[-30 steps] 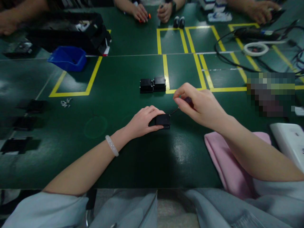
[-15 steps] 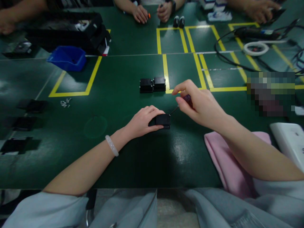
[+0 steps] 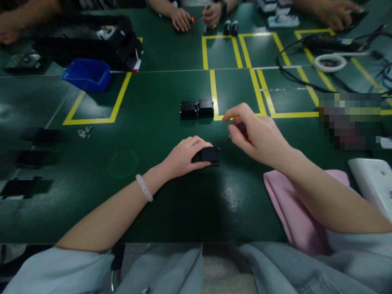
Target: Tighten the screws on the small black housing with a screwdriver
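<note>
My left hand is closed around a small black box that rests on the green table. My right hand pinches the dark handle of a small screwdriver. Its thin shaft slants down to the box's upper right corner. Two more black boxes sit side by side just beyond, touching each other.
A blue bin and black trays stand at the back left, with tiny screws near the yellow outline. Flat black parts lie along the left edge. A pink cloth lies under my right forearm. Other people's hands work at the far edge, cables at the back right.
My right index finger has lifted off the screwdriver handle and the fingers have shifted around it. The left hand and the box have stayed in place.
</note>
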Tool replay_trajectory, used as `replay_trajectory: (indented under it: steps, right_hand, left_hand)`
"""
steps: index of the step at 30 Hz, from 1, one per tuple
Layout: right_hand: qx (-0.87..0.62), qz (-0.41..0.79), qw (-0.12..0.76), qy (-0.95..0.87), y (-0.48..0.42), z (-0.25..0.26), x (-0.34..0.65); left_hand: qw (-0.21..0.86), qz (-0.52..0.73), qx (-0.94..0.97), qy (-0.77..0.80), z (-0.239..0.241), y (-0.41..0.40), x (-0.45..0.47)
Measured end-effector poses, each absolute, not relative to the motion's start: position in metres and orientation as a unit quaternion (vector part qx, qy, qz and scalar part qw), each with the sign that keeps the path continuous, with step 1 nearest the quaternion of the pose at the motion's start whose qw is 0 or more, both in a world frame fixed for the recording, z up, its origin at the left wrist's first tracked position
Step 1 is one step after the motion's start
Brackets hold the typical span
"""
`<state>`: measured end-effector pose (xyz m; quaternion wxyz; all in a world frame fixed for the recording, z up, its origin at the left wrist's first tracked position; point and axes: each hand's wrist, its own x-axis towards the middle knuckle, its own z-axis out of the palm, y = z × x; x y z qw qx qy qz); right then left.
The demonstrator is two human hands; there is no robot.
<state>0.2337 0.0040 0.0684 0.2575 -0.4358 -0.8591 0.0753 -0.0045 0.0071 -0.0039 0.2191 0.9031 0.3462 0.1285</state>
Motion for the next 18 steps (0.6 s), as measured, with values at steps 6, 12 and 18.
replay_trajectory:
  steps: [6, 12, 18]
  right_hand:
    - [-0.409, 0.072, 0.254, -0.874, 0.0041, 0.0712, 0.2345]
    - [-0.414, 0.079, 0.254, -0.870, 0.0032, 0.0703, 0.2348]
    - [-0.399, 0.083, 0.252, -0.878, 0.0038, 0.0712, 0.2348]
  left_hand:
    - [0.216, 0.132, 0.905, 0.342, -0.0039, 0.0069, -0.0047]
    - [0.216, 0.130, 0.904, 0.345, -0.0042, 0.0068, -0.0057]
    - [0.214, 0.133, 0.905, 0.343, -0.0045, 0.0069, -0.0056]
